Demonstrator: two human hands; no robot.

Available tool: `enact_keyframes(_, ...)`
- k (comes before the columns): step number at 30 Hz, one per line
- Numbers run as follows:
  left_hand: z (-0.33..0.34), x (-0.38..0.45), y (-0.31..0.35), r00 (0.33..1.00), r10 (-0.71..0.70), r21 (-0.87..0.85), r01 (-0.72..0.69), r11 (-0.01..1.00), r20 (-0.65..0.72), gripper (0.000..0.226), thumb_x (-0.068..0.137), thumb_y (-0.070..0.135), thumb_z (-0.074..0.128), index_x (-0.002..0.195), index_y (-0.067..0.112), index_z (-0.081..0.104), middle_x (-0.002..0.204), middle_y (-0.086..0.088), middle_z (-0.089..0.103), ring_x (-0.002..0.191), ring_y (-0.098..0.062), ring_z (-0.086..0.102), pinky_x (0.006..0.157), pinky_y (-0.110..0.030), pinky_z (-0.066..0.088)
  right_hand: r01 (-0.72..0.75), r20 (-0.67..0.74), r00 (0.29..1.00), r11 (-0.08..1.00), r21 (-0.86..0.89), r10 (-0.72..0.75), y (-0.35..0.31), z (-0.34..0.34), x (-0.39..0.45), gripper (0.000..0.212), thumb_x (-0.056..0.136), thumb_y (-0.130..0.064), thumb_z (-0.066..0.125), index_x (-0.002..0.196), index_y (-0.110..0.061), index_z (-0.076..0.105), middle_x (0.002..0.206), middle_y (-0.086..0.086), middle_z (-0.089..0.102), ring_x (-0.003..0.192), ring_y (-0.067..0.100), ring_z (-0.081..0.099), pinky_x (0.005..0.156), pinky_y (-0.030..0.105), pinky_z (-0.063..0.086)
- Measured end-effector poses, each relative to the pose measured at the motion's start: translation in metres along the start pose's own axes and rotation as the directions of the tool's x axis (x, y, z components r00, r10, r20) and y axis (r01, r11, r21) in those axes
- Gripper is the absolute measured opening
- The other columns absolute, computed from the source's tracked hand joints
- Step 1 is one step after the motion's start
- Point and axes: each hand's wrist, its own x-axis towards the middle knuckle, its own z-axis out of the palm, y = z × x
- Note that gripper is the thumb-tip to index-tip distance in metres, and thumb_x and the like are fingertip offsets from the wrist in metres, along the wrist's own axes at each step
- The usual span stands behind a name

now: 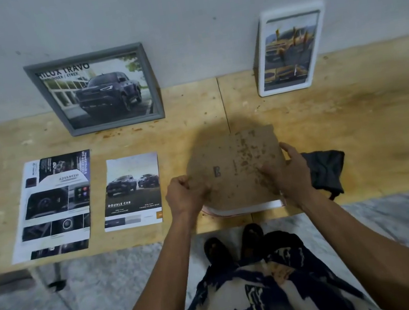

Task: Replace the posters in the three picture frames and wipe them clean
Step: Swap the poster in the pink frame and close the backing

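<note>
Two hands are working at the table's (352, 115) near edge, at about 6 o'clock in the view. The left hand (186, 196) is curling its fingers and pinching the left edge of a brown backing board (234, 166), and the right hand (290, 172) is gripping the board's right side, thumb on top at about 3 o'clock on the board. The board is lying over a white frame (246, 208), whose near edge is showing below it. A dark cloth (326, 170) is lying crumpled just beside the right hand, at 3 o'clock. Two loose posters are lying flat to the left at about 9 o'clock: a small poster (131, 191) reading "DOUBLE CAB" near the left hand, and a large poster (56, 205) beyond it toward the table's left end. Farther back, a grey frame (95, 90) showing a dark truck is leaning against the wall (188, 10) at 11 o'clock, and a white upright frame (290, 50) with a yellow picture is leaning at 1 o'clock.
</note>
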Motion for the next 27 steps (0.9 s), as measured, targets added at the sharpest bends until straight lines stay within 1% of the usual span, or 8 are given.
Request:
enact_keyframes(6, 0.016, -0.015, -0.013, 0.999, 0.035, 0.105, -0.031, 0.994, -0.037, 0.037, 0.08, 0.026, 0.077, 0.112, 0.011, 0.067, 0.101, -0.006, 0.07, 0.094, -0.025, 0.066, 0.085, -0.034, 0.055, 0.006, 0.011, 1.0, 0.999, -0.036, -0.006, 0.016, -0.027, -0.003, 0.078, 0.082, -0.026, 0.078, 0.147, -0.014, 0.037, 0.143, 0.007, 0.048, 0.125, 0.03, 0.05, 0.1, 0.044, 0.046)
enact_keyframes(10, 0.02, -0.001, -0.035, 0.986, 0.123, 0.288, -0.085, 0.954, -0.116, 0.037, 0.076, 0.034, 0.061, 0.108, 0.018, 0.069, 0.095, -0.014, 0.07, 0.081, -0.029, 0.067, 0.078, -0.035, 0.058, 0.012, 0.004, 1.0, 0.998, -0.066, -0.012, 0.034, -0.035, 0.002, 0.078, 0.082, -0.026, 0.078, 0.148, -0.015, 0.037, 0.143, 0.006, 0.049, 0.125, 0.028, 0.049, 0.099, 0.042, 0.046)
enact_keyframes(14, 0.022, 0.022, -0.062, 0.985, 0.103, 0.349, -0.05, 0.936, -0.136, 0.034, 0.077, 0.034, 0.062, 0.108, 0.025, 0.073, 0.094, -0.01, 0.071, 0.084, -0.026, 0.068, 0.087, -0.036, 0.057, -0.009, -0.019, 1.0, 0.997, -0.076, 0.007, 0.039, -0.036, 0.001, 0.078, 0.081, -0.029, 0.078, 0.147, -0.019, 0.038, 0.142, 0.004, 0.05, 0.124, 0.028, 0.051, 0.099, 0.05, 0.047)
enact_keyframes(16, 0.018, 0.015, -0.049, 0.99, 0.097, 0.347, -0.055, 0.936, -0.105, 0.029, 0.082, 0.026, 0.067, 0.11, 0.024, 0.074, 0.104, -0.012, 0.07, 0.079, -0.019, 0.067, 0.085, -0.027, 0.056, -0.031, -0.014, 0.999, 0.997, -0.067, 0.03, 0.039, -0.035, 0.002, 0.078, 0.081, -0.027, 0.077, 0.147, -0.021, 0.037, 0.143, 0.003, 0.049, 0.124, 0.028, 0.051, 0.099, 0.048, 0.048)
enact_keyframes(19, 0.021, 0.014, -0.043, 0.996, 0.077, 0.279, -0.062, 0.958, -0.042, 0.023, 0.088, 0.01, 0.066, 0.109, 0.01, 0.076, 0.103, -0.009, 0.072, 0.059, -0.001, 0.056, 0.059, 0.001, 0.04, -0.078, 0.0, 0.997, 0.996, -0.053, 0.078, 0.038, -0.03, 0.004, 0.078, 0.082, -0.024, 0.075, 0.148, -0.021, 0.035, 0.144, 0.003, 0.048, 0.125, 0.027, 0.05, 0.098, 0.042, 0.047)
enact_keyframes(22, 0.025, 0.017, -0.046, 0.995, 0.083, 0.279, -0.067, 0.958, -0.047, 0.022, 0.089, 0.008, 0.064, 0.108, 0.004, 0.076, 0.108, -0.011, 0.073, 0.066, -0.01, 0.056, 0.056, 0.006, 0.033, -0.096, -0.001, 0.995, 0.992, -0.076, 0.096, 0.039, -0.024, 0.008, 0.077, 0.082, -0.024, 0.076, 0.147, -0.019, 0.036, 0.143, 0.005, 0.049, 0.125, 0.028, 0.05, 0.098, 0.041, 0.046)
enact_keyframes(24, 0.025, 0.016, -0.047, 0.992, 0.107, 0.297, -0.083, 0.951, -0.063, 0.022, 0.09, 0.012, 0.064, 0.107, 0.005, 0.077, 0.112, -0.011, 0.072, 0.077, -0.016, 0.062, 0.065, 0.002, 0.035, -0.108, 0.008, 0.994, 0.99, -0.094, 0.11, 0.037, -0.018, 0.008, 0.075, 0.082, -0.024, 0.075, 0.146, -0.017, 0.037, 0.141, 0.006, 0.05, 0.124, 0.028, 0.05, 0.099, 0.04, 0.044)
enact_keyframes(27, 0.027, 0.016, -0.046, 0.99, 0.132, 0.335, -0.11, 0.936, -0.046, 0.024, 0.091, 0.02, 0.063, 0.103, 0.006, 0.078, 0.11, -0.013, 0.071, 0.092, -0.027, 0.069, 0.079, -0.018, 0.045, -0.106, 0.025, 0.994, 0.987, -0.121, 0.11, 0.031, -0.007, 0.007, 0.071, 0.082, -0.024, 0.075, 0.143, -0.015, 0.039, 0.132, 0.006, 0.054, 0.118, 0.027, 0.053, 0.092, 0.037, 0.045)
